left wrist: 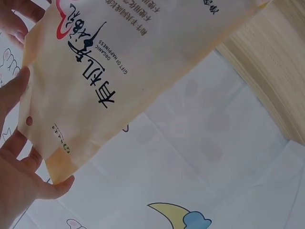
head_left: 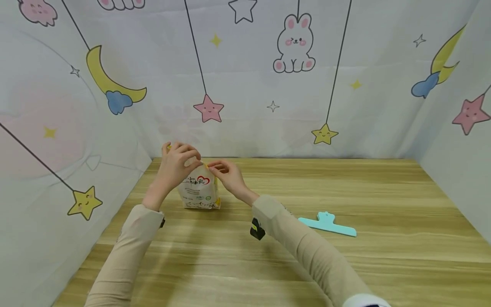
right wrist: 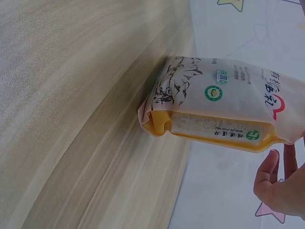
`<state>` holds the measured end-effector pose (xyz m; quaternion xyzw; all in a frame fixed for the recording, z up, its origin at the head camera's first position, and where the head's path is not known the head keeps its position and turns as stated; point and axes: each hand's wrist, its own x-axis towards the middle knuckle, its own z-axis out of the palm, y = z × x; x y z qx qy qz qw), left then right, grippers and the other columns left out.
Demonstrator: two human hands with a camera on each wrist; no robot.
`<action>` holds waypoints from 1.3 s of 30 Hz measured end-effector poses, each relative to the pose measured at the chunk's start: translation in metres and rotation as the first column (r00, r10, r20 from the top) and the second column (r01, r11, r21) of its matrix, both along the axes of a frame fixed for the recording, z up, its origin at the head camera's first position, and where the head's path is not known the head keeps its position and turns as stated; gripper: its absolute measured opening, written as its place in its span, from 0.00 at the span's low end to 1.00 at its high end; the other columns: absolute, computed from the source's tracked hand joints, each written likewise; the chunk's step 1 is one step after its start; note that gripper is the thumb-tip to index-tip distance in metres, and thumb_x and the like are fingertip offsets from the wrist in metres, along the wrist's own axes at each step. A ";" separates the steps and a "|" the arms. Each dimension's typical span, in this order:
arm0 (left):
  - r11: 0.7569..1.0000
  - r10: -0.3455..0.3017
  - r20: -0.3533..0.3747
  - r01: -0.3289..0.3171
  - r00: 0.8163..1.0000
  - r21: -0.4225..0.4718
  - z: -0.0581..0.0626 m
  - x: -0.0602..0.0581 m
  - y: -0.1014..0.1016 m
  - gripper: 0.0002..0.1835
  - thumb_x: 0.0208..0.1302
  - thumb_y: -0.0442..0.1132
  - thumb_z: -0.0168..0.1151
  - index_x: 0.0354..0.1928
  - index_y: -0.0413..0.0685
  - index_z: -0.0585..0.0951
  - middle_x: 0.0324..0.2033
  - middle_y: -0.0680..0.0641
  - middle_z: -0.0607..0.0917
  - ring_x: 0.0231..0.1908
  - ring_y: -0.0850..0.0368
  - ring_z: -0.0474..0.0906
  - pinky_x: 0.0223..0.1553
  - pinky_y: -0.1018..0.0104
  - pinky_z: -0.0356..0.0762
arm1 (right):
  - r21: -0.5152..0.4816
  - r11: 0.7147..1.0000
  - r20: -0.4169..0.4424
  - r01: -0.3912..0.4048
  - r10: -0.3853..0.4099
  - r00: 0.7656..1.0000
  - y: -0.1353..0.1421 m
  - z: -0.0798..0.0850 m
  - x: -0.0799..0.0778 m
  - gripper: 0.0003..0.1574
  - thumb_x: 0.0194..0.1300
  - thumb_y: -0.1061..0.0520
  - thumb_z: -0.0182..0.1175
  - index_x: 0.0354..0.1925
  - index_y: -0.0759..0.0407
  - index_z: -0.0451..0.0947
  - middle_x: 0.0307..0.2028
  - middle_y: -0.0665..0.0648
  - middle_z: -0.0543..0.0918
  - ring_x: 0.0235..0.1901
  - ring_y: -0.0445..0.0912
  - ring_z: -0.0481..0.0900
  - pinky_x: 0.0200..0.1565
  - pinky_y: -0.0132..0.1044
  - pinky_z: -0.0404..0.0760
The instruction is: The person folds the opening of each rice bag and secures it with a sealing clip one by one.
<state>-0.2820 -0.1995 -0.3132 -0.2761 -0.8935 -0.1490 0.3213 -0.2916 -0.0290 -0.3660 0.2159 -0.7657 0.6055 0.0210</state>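
A printed pale bag stands upright on the wooden table, toward its far left part, its top end between two hands; the left hand grips the top edge with fingers spread along it; the right hand pinches the top corner on its own side, thumb and fingers close together; a clear window in the bag's yellow side shows pale, grainy contents; a turquoise clip lies well apart from the bag, to the right.
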 end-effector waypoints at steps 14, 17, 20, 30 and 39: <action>0.999 0.041 0.028 -0.041 0.999 0.004 0.003 0.001 0.002 0.09 0.56 0.39 0.61 0.39 0.48 0.81 0.32 0.46 0.84 0.41 0.48 0.70 0.55 0.36 0.48 | 0.075 0.997 -0.086 0.001 0.006 0.996 -0.001 0.002 -0.002 0.13 0.63 0.54 0.53 0.45 0.57 0.76 0.43 0.57 0.81 0.42 0.48 0.78 0.44 0.35 0.76; 0.998 0.057 0.032 -0.056 0.998 -0.032 0.003 0.001 0.002 0.09 0.56 0.39 0.61 0.39 0.48 0.81 0.35 0.45 0.83 0.43 0.47 0.70 0.55 0.36 0.49 | 0.088 0.996 -0.095 0.009 -0.001 0.995 -0.001 0.003 -0.002 0.13 0.63 0.54 0.53 0.45 0.56 0.76 0.43 0.57 0.81 0.42 0.48 0.78 0.43 0.35 0.76; 0.993 0.086 0.039 -0.082 0.996 -0.085 0.004 0.002 0.002 0.09 0.57 0.40 0.60 0.40 0.48 0.81 0.38 0.45 0.82 0.45 0.46 0.69 0.55 0.35 0.49 | 0.105 0.994 -0.099 0.028 -0.018 0.995 -0.001 0.003 -0.002 0.14 0.63 0.54 0.53 0.46 0.56 0.76 0.42 0.58 0.81 0.41 0.48 0.77 0.42 0.34 0.76; 0.967 0.174 0.048 -0.162 0.983 -0.196 0.010 0.007 0.004 0.07 0.59 0.38 0.56 0.37 0.47 0.81 0.37 0.43 0.80 0.44 0.43 0.69 0.53 0.36 0.54 | 0.190 0.978 -0.207 0.088 -0.047 0.977 -0.005 0.002 -0.004 0.13 0.62 0.55 0.54 0.44 0.58 0.77 0.39 0.56 0.82 0.39 0.46 0.77 0.42 0.31 0.75; 0.959 0.196 0.009 -0.190 0.981 -0.209 0.013 0.008 0.002 0.10 0.55 0.27 0.55 0.35 0.45 0.82 0.35 0.43 0.81 0.42 0.43 0.72 0.51 0.38 0.59 | 0.270 0.955 -0.312 0.123 -0.034 0.949 -0.003 -0.001 -0.007 0.11 0.63 0.54 0.53 0.42 0.55 0.77 0.39 0.53 0.81 0.39 0.43 0.77 0.44 0.34 0.75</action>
